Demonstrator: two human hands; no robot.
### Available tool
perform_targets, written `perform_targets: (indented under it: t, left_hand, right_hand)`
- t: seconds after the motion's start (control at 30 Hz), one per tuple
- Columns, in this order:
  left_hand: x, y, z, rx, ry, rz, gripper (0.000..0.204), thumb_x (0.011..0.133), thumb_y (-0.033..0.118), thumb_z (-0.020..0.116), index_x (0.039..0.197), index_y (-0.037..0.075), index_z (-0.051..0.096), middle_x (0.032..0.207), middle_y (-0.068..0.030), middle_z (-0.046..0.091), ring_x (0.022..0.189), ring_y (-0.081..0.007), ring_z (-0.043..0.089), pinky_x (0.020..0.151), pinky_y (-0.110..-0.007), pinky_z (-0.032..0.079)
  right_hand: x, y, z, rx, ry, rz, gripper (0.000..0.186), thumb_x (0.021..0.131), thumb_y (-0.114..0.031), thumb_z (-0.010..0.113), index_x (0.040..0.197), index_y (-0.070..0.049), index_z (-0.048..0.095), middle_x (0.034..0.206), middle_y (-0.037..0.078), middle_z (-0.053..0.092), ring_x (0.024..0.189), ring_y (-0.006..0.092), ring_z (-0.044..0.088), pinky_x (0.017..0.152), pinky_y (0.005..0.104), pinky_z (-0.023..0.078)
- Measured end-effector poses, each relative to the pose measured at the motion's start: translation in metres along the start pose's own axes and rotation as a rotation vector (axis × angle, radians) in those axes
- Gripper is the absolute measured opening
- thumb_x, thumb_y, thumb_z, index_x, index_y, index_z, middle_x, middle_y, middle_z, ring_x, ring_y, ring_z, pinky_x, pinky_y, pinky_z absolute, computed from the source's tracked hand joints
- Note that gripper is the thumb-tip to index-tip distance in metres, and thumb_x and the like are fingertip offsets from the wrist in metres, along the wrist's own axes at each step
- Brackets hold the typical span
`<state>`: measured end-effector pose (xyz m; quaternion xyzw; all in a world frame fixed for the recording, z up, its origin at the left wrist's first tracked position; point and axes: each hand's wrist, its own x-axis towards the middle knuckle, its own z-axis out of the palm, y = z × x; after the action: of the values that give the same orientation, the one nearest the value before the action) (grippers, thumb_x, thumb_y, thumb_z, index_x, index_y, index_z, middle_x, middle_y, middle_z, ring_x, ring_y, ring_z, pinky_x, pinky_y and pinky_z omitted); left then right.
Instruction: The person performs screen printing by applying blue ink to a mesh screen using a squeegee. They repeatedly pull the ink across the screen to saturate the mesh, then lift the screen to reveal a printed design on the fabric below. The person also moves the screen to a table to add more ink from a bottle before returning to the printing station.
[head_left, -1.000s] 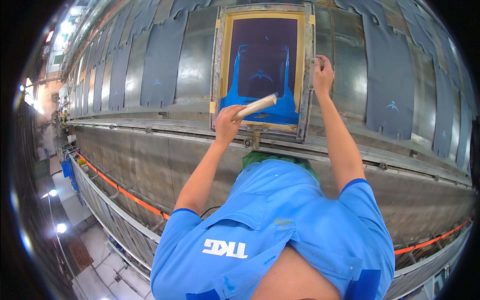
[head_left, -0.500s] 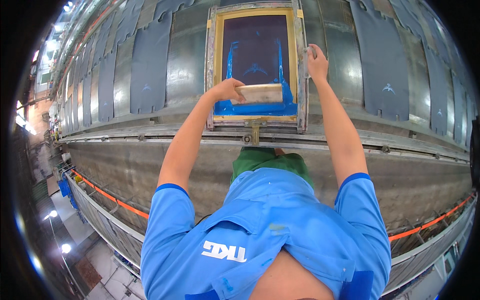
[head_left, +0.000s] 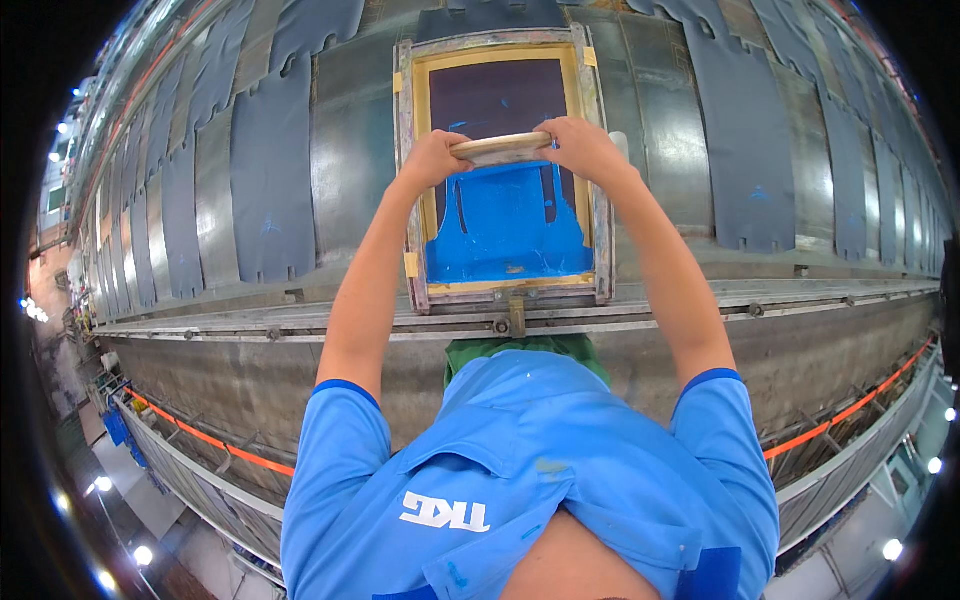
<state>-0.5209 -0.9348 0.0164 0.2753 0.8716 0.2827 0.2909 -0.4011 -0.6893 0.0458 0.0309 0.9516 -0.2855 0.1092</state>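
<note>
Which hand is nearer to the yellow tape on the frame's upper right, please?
Right: the right hand is below the yellow tape; the left hand is farther off, lower left.

Before you, a long metal table carries notched grey-blue sheets laid flat in spaced rows, several bearing a small blue print. A screen frame sits on your side, another grey sheet showing past its far edge.

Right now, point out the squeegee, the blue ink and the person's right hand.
Squeegee (head_left: 500, 150): head view, middle of its long pale bar.
Blue ink (head_left: 510, 228): head view, broad middle of the spread.
Right hand (head_left: 582, 148): head view, back of the hand.
</note>
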Motion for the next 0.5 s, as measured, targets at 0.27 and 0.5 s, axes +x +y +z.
perform_targets:
  t: [0.27, 0.5]
  left_hand:
    - [-0.077, -0.005, 0.073, 0.219, 0.393, 0.293, 0.043, 0.067, -0.006, 0.07, 0.106, 0.011, 0.076, 0.109, -0.0079, 0.071, 0.1, -0.0276, 0.063, 0.087, -0.038, 0.052]
    - [-0.129, 0.001, 0.09, 0.156, 0.4, 0.316, 0.043, 0.066, -0.007, 0.07, 0.104, 0.011, 0.076, 0.109, -0.0071, 0.072, 0.099, -0.027, 0.064, 0.087, -0.038, 0.053]
  right_hand:
    - [-0.078, -0.004, 0.075, 0.098, 0.236, -0.041, 0.039, 0.072, -0.002, 0.073, 0.111, -0.005, 0.068, 0.106, 0.011, 0.064, 0.099, 0.0317, 0.063, 0.087, 0.04, 0.051]
    - [-0.126, -0.023, 0.086, 0.101, 0.246, -0.077, 0.042, 0.071, 0.0, 0.073, 0.113, -0.006, 0.068, 0.111, 0.01, 0.065, 0.106, 0.0313, 0.061, 0.09, 0.0406, 0.051]
